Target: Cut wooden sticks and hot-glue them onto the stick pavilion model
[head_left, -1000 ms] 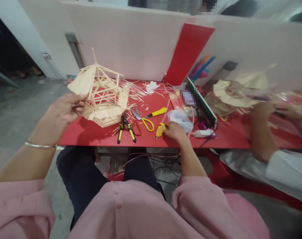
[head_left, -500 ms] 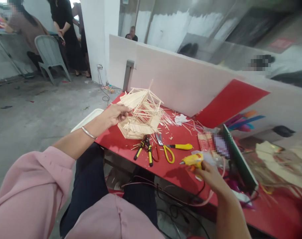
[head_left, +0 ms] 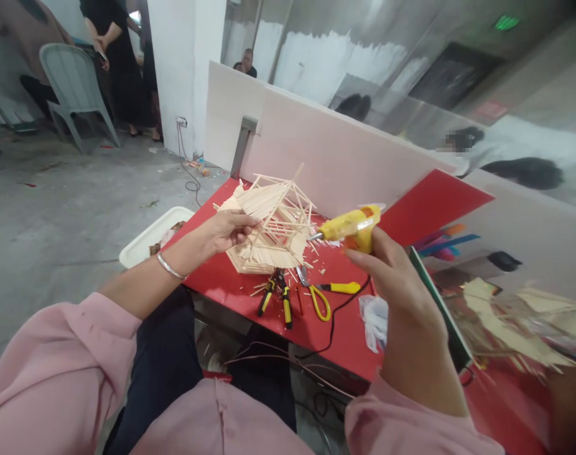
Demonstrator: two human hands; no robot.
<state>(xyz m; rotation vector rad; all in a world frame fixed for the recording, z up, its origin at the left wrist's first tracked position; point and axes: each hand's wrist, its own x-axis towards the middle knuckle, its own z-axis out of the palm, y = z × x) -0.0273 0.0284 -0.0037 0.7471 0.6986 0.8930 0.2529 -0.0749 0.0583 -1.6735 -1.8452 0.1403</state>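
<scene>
A pavilion-like model of thin wooden sticks (head_left: 269,256) stands on the red table, its slatted roof panel (head_left: 263,202) above a many-sided base. My left hand (head_left: 233,230) is closed at the near left edge of the roof, fingertips pinched on it; whether a loose stick is also between them cannot be seen. In my right hand (head_left: 387,259) is a yellow glue gun (head_left: 349,227), raised over the table. Its metal nozzle points left at the model, close to its right side. A black cord trails down from the gun.
Black-and-yellow pliers (head_left: 284,300), yellow-handled scissors (head_left: 320,303) and a yellow cutter (head_left: 342,288) lie before the model. A crumpled plastic bag (head_left: 375,319) is nearer the edge. White boards (head_left: 325,145) stand behind. A green-faced board (head_left: 442,303) rises at right. Stick scraps lie around.
My right hand has lifted the glue gun up and to the left, bringing its nozzle close to the model. My left hand stays at the roof edge. The camera view has shifted slightly.
</scene>
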